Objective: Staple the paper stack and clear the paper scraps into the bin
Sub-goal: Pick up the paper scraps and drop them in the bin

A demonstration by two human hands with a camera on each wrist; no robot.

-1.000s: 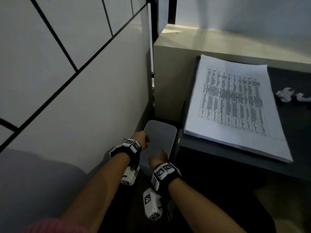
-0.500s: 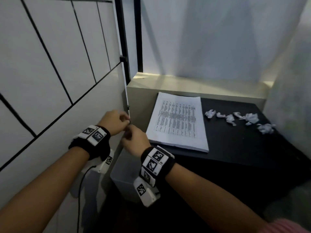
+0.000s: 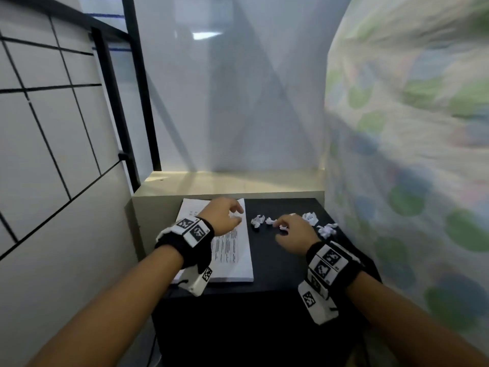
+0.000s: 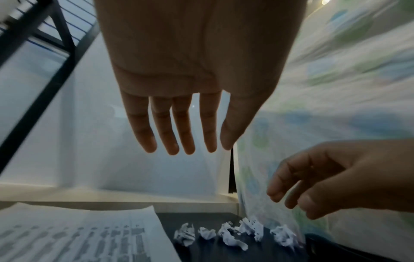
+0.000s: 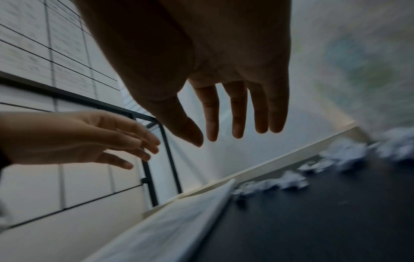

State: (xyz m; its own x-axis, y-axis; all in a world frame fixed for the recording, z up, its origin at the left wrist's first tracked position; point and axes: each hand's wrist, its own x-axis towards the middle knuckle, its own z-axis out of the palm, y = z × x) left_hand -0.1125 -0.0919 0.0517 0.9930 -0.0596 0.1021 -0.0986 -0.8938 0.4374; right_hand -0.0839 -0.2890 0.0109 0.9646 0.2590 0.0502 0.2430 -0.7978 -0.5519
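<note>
Both hands hung above the black tabletop, fingers loosely spread and holding nothing. The left hand hovered over the printed paper stack, which lay flat at the tabletop's left side. The right hand was just over the row of crumpled paper scraps strewn to the right of the stack, near the patterned cloth. No stapler and no bin showed in any view. The step in hand looked like gathering the scraps: it would go best to sweep them together with curled fingers, cupping the other hand as a backstop, and to keep them away from the tabletop's edge and the cloth, since such light pieces scatter easily.
</note>
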